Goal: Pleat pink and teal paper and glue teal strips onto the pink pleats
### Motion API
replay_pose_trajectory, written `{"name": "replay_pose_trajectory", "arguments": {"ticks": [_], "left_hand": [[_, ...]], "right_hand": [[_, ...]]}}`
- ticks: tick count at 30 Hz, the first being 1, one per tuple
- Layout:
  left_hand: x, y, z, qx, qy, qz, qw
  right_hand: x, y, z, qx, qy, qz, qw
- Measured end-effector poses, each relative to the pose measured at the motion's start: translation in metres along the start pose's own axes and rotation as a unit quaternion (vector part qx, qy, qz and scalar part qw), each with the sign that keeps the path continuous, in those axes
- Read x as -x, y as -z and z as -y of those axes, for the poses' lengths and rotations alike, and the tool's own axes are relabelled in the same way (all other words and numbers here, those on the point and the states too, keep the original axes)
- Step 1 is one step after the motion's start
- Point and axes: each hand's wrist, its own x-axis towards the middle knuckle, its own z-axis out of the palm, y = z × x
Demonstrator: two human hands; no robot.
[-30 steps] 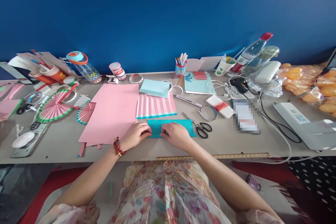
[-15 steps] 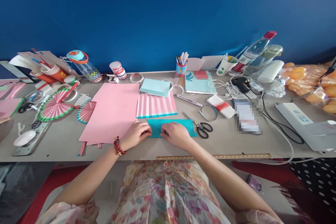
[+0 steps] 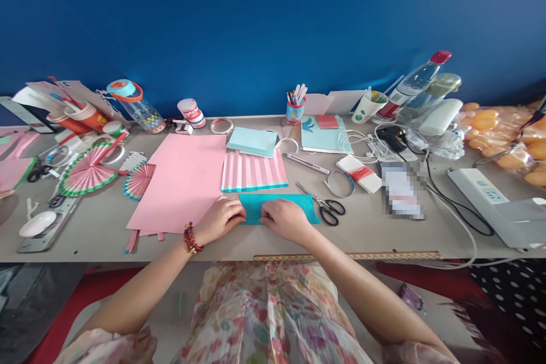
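Observation:
A strip of teal paper (image 3: pixel 253 205) lies near the front of the desk. With fingers curled, my left hand (image 3: pixel 220 219) pinches its left end; the wrist wears a red bead bracelet (image 3: pixel 190 239). My right hand (image 3: pixel 286 219) is closed on the middle of the strip, its thumb and fingertips at the front edge. Large pink paper (image 3: pixel 179 176) lies partly under my left hand. Just beyond the teal strip is pleated pink paper (image 3: pixel 256 173) with a teal border, and light blue folded paper (image 3: pixel 252 141) rests on its back edge. Black-handled scissors (image 3: pixel 330 210) touch or nearly touch the strip's right end.
Left of the pink paper are pleated paper fans (image 3: pixel 87 173) and a water bottle (image 3: pixel 139 108). Rightward are a pen (image 3: pixel 307 164), a tape roll (image 3: pixel 341 183), a phone (image 3: pixel 401 190), cables and a power strip (image 3: pixel 490 199). A pen cup (image 3: pixel 295 109) stands behind.
Hardly anything differs. Both hands stay on the teal paper in almost the same places, and the view has shifted very slightly.

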Motion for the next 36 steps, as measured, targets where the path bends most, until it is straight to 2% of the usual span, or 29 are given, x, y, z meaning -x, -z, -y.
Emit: {"name": "replay_pose_trajectory", "arguments": {"ticks": [25,36], "left_hand": [[0.0056,-0.0057,0.0012,-0.018,-0.016,-0.009,1.000],[0.0080,-0.0085,0.0041,-0.012,-0.040,-0.030,0.999]], "right_hand": [[-0.0011,-0.0005,0.0002,0.001,-0.002,0.002,1.000],[-0.0013,-0.0016,-0.0012,-0.007,0.001,-0.007,1.000]]}}
